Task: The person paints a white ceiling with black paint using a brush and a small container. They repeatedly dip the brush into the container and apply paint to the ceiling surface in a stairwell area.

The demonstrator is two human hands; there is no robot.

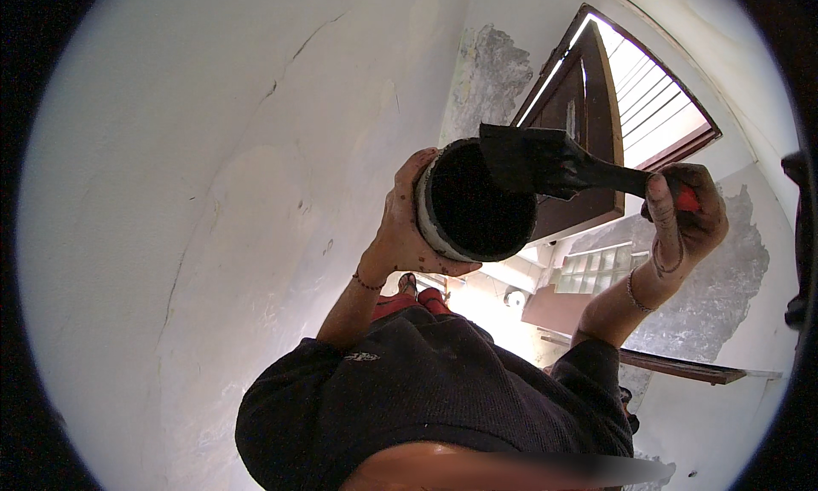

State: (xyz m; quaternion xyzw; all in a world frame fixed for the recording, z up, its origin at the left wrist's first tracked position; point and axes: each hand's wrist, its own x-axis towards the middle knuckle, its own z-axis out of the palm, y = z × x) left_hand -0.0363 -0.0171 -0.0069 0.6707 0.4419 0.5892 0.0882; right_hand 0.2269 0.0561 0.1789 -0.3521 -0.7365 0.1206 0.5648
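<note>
My left hand [409, 214] is wrapped round the side of a round paint can [436, 241], its thumb under the near rim and its fingers at the far side. The inside of the can is very dark, so I cannot tell how full it is. In my right hand [686, 210] is a wide paintbrush [550, 163], gripped by its handle. Dark stuff coats the brush head, which hangs over the right part of the can's mouth. Something red shows between my right fingers. Spots speckle both hands.
A pale, cracked wall [230, 150] fills the left side. To the right are a brown wooden shutter [592, 91] and a barred window [652, 91]. Grey patches [707, 278] of bare plaster mark the walls. A brown ledge [682, 367] juts out at the lower right.
</note>
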